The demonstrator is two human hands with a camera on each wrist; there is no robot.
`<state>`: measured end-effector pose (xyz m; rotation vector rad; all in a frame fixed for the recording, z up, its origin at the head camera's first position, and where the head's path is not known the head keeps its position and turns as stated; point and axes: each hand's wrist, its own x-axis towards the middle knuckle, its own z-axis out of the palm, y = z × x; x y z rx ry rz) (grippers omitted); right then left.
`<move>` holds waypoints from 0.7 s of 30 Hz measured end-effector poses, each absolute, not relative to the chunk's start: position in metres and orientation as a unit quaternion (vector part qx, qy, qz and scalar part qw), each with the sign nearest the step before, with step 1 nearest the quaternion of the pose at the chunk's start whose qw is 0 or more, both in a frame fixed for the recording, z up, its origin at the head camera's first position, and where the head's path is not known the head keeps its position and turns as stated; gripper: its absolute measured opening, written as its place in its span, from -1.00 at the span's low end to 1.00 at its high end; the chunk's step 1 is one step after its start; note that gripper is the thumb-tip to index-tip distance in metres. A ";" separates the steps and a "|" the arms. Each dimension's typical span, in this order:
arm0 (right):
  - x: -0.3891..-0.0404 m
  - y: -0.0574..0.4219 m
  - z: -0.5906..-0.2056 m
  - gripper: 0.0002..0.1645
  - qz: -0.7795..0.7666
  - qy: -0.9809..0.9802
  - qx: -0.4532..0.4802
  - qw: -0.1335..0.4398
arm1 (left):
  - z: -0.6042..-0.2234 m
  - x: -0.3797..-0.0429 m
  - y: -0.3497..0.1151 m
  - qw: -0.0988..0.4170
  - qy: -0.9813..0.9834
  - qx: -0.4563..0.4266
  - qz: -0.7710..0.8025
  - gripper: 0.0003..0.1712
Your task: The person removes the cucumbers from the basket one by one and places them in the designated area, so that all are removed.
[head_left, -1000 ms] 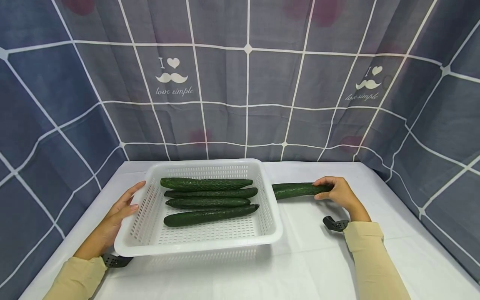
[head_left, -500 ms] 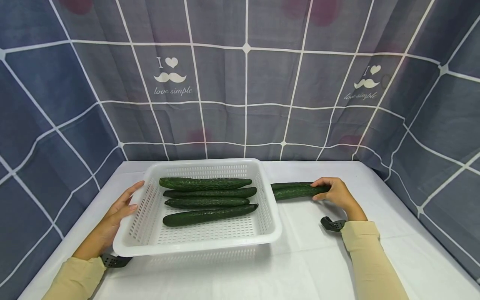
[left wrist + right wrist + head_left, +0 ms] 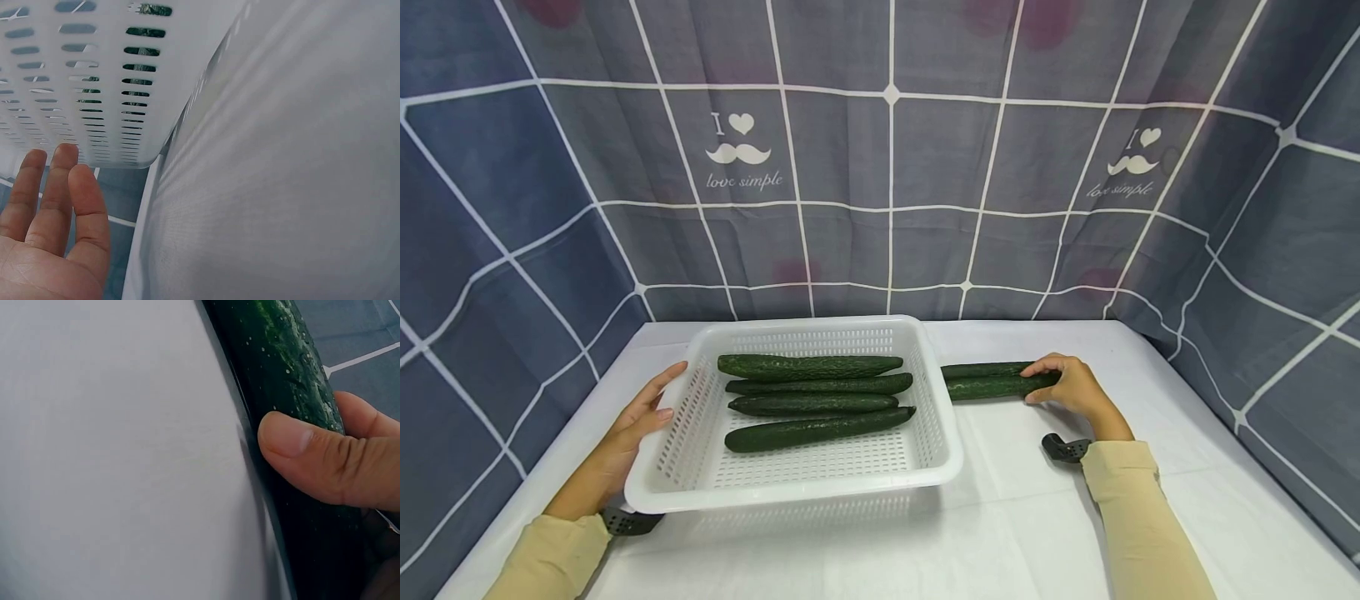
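Note:
A white perforated basket (image 3: 842,485) holds several dark green cucumbers (image 3: 820,430) lying side by side. My left hand (image 3: 636,429) is at the basket's left side, fingertips right at the rim; in the left wrist view its fingers (image 3: 56,200) reach up, straight, along the outside of the slotted wall. To the right of the basket two more cucumbers lie on the white cloth, the farther one (image 3: 981,369) behind the nearer one (image 3: 981,387). My right hand (image 3: 1075,390) grips the nearer cucumber at its right end, thumb on the near side, as the right wrist view shows.
White cloth (image 3: 1015,517) covers the table in front of the basket and around the right arm. A grey-blue grid-patterned curtain (image 3: 850,250) stands along the back and both sides. A black strap device (image 3: 1063,448) sits at the right wrist.
The farther cucumber beside the basket shows more distinctly from the nearer one, and my right hand has shifted slightly left. My left hand and the basket have stayed almost in place.

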<state>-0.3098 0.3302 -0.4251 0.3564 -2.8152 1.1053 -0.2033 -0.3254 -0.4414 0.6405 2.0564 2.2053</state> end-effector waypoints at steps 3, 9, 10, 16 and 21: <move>-0.310 0.331 -0.425 -0.54 0.361 -0.923 0.122 0.051 | -0.441 -0.203 -0.325 0.028 0.668 0.205 0.715 -0.21; -0.309 0.333 -0.426 -0.54 0.360 -0.922 0.131 0.051 | -0.442 -0.204 -0.325 0.026 0.675 0.193 0.712 -0.23; -0.309 0.333 -0.427 -0.55 0.357 -0.923 0.133 0.051 | -0.442 -0.204 -0.325 0.027 0.675 0.193 0.711 -0.23; -0.308 0.334 -0.423 -0.58 0.351 -0.923 0.150 0.050 | -0.441 -0.203 -0.325 0.029 0.673 0.199 0.712 -0.21; -0.306 0.334 -0.419 -0.60 0.351 -0.921 0.162 0.054 | -0.441 -0.203 -0.325 0.029 0.669 0.205 0.714 -0.21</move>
